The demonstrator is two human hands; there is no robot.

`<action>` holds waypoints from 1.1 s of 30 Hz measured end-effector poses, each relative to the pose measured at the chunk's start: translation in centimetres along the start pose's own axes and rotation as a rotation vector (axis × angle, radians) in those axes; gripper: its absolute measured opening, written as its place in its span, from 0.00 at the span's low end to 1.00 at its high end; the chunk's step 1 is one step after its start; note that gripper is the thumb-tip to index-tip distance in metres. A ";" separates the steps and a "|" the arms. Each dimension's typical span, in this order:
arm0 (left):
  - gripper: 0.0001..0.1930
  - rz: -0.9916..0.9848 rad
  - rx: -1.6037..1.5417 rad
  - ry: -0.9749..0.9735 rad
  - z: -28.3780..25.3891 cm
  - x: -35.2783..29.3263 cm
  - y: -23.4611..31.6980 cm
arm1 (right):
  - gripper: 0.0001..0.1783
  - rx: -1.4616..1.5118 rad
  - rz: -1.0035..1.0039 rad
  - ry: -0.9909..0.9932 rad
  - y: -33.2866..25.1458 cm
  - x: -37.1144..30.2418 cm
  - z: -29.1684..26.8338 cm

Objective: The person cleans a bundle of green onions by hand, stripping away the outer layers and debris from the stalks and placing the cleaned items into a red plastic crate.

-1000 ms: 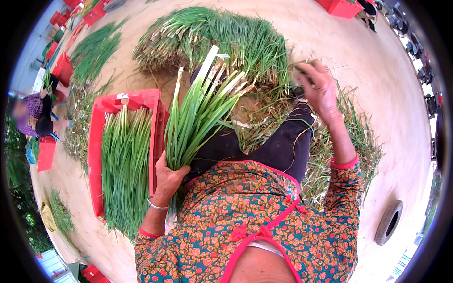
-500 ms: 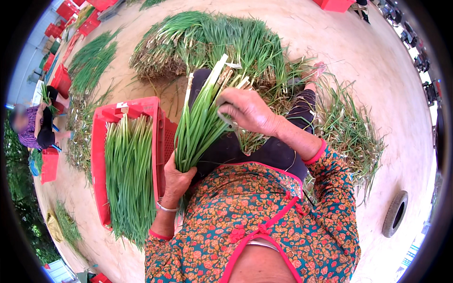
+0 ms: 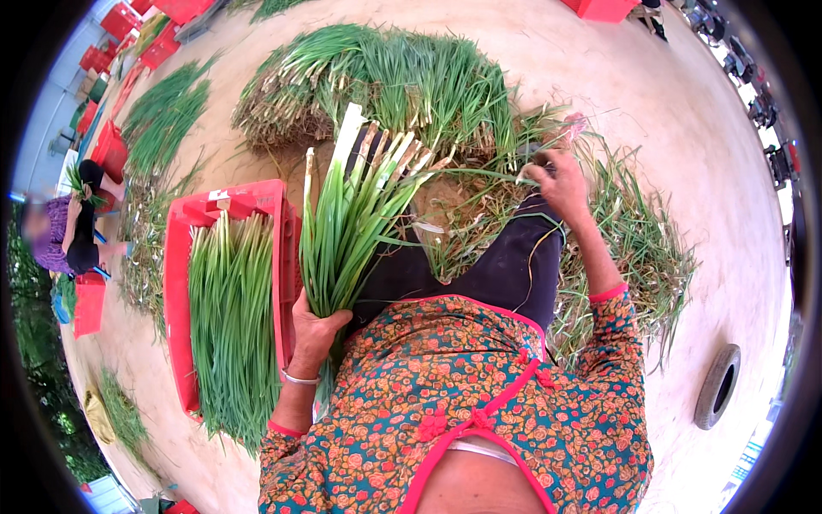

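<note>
My left hand is closed around a bunch of allium greens, the thumb laid across the leaves towards their near end. The bunch stands just right of a red plastic crate, in front of my dark trousers. Its long axis runs from near to far, leaning slightly right at the far end. The pale stem ends point away from me and fan apart, one broad white stem reaching farthest; the green leaves gather down into my grip.

My right hand is off to the far right, well apart from the bunch, over my knee, fingers curled in. A thin green leaf stretches from the bunch's right edge towards its fingertips; I cannot tell whether they have hold of it.

In the crate, more greens lie lengthwise, pale ends far, leaves spilling over the near end. Beyond my knees a large heap of uncleaned plants sits on the floor, brown roots showing at its left. Loose leaf trimmings spread to my right, and a tyre lies nearer, farther right.
</note>
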State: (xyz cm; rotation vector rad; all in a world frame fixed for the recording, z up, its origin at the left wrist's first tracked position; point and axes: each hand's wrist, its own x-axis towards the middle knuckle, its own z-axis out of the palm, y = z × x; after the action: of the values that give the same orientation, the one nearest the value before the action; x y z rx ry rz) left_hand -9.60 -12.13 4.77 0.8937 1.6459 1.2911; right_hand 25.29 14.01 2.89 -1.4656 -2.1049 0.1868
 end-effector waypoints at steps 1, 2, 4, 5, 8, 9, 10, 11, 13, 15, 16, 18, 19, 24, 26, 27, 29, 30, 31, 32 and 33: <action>0.21 0.011 0.015 -0.001 0.0 0.0 -0.1 | 0.20 0.354 0.057 -0.079 -3.8 -0.6 0.5; 0.21 0.027 0.034 -0.005 -0.1 0.1 -0.3 | 0.24 0.834 0.287 -0.396 -8.3 -0.8 -0.3; 0.21 0.052 0.068 0.006 -0.1 -0.1 -0.3 | 0.21 1.220 0.346 -0.560 -13.1 -1.9 1.1; 0.21 0.069 0.078 0.018 0.0 -0.2 -0.4 | 0.17 1.343 0.336 -0.567 -15.0 -2.3 1.9; 0.20 0.105 0.116 0.057 0.3 -0.6 -0.3 | 0.12 1.531 0.453 -0.559 -17.0 -2.8 3.6; 0.20 0.115 0.124 0.076 0.2 -0.6 -0.6 | 0.11 1.585 0.499 -0.537 -17.4 -2.7 3.5; 0.21 0.147 0.145 0.068 0.4 -0.5 -0.8 | 0.10 1.625 0.549 -0.512 -17.3 -2.8 3.3; 0.21 0.158 0.169 0.066 0.5 -0.5 -0.9 | 0.08 1.737 0.671 -0.481 -17.1 -2.9 3.5; 0.22 0.182 0.211 0.063 0.9 -0.4 -0.8 | 0.06 1.943 0.916 -0.404 -16.1 -3.0 4.0; 0.22 0.220 0.230 0.066 1.3 -0.4 -1.1 | 0.07 2.209 0.943 -0.393 -14.0 -1.2 2.4; 0.23 0.237 0.250 0.063 1.4 -0.4 -1.2 | 0.07 2.244 0.946 -0.344 -13.2 -0.8 1.6; 0.24 0.285 0.339 0.058 1.3 -0.3 -1.4 | 0.08 2.350 0.895 -0.298 -11.5 -0.6 1.1; 0.24 0.312 0.366 0.064 1.3 -0.3 -1.7 | 0.08 2.412 0.837 -0.299 -10.9 -0.5 0.7; 0.23 0.381 0.419 0.103 1.6 -0.7 -1.7 | 0.06 2.663 0.631 0.245 -2.7 1.3 -2.5; 0.23 0.353 0.395 0.103 1.4 -0.6 -1.7 | 0.08 1.997 0.507 0.542 -0.4 2.6 -4.4; 0.23 0.353 0.394 0.095 1.3 -0.6 -1.6 | 0.10 1.693 0.563 0.506 0.2 2.2 -4.2; 0.24 0.356 0.386 0.083 1.5 -0.3 -1.3 | 0.12 1.140 0.459 0.254 -4.9 1.0 -4.5; 0.23 0.373 0.379 0.118 1.6 -0.3 -1.7 | 0.16 1.002 0.381 0.061 -6.7 0.5 -3.7; 0.23 0.365 0.389 0.110 1.6 -0.4 -1.6 | 0.21 0.926 0.278 -0.014 -8.8 0.2 -2.2; 0.23 0.360 0.405 0.100 1.7 -0.5 -1.2 | 0.23 0.921 0.257 -0.191 -10.9 -0.3 -1.5; 0.23 0.363 0.419 0.093 1.7 -0.5 -1.0 | 0.23 0.873 0.206 -0.268 -11.7 -0.8 0.5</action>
State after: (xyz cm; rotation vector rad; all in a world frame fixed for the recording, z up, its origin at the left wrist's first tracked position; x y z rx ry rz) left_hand -7.91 -12.11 3.72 1.4578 1.9292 1.2548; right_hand 15.62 8.77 7.11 -1.1249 -1.6746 1.2586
